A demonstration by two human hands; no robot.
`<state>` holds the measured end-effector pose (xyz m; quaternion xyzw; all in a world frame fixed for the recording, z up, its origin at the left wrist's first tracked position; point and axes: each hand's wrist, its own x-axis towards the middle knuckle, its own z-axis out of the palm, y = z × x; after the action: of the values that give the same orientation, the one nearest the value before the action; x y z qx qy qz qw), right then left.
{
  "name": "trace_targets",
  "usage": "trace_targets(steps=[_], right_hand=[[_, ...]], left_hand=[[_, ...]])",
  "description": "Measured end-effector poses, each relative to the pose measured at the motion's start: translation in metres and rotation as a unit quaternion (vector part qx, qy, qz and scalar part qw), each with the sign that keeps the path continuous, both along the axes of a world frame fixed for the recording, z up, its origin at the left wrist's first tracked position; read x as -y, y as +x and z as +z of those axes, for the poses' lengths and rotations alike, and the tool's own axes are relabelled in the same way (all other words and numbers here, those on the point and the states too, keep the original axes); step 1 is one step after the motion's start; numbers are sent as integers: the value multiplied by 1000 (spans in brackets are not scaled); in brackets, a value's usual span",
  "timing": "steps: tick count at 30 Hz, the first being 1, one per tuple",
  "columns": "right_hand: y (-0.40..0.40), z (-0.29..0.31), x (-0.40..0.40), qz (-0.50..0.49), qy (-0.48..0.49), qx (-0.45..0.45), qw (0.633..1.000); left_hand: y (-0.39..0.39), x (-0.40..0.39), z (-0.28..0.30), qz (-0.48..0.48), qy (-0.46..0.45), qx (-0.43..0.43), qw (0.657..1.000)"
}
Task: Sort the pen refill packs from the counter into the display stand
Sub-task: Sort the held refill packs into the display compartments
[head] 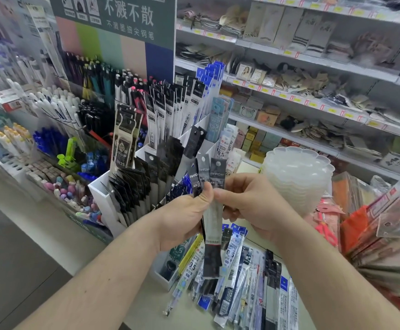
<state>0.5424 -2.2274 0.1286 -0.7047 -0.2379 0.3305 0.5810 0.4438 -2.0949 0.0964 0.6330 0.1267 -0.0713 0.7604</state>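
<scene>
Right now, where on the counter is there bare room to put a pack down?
Bare counter shows left of the loose refill packs, before the white display stand. Right of the pile it is crowded with stacked packets.

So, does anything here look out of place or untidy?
Yes. Many refill packs lie in a loose, overlapping heap on the counter, pointing different ways, not yet sorted. In the display stand, one black pack leans askew above its row. Both hands, left hand and right hand, hold a few black packs.
</scene>
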Motion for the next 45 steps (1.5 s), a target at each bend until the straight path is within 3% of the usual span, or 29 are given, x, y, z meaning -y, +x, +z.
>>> trace_targets(steps=[3,11,14,19,24,30,34,40,45], right_hand=[[-3,0,1,13,3,-17,1000],[-6,-4,1,82,-13,-12,997],[-9,-8,-2,52,7,-25,998],[3,-6,-4,-100,90,-67,989],[12,9,-6,5,54,-57,997],[47,44,-30,-212,157,-39,964],[44,45,-58,-214,94,74,969],[36,15,-94,-140,-22,160,977],[30,-1,-109,-29,-176,266,947]], left_hand=[[1,-2,-5,-40,-22,-9,999],[4,-2,8,-123,61,-43,990],[5,2,8,-90,59,-41,993],[2,9,5,-27,83,-35,996],[-6,7,14,-18,80,-40,996],[-12,-2,19,34,36,-58,997],[-17,0,18,13,49,-72,996],[-17,4,15,-16,89,-69,993],[-15,8,11,-15,118,-68,991]])
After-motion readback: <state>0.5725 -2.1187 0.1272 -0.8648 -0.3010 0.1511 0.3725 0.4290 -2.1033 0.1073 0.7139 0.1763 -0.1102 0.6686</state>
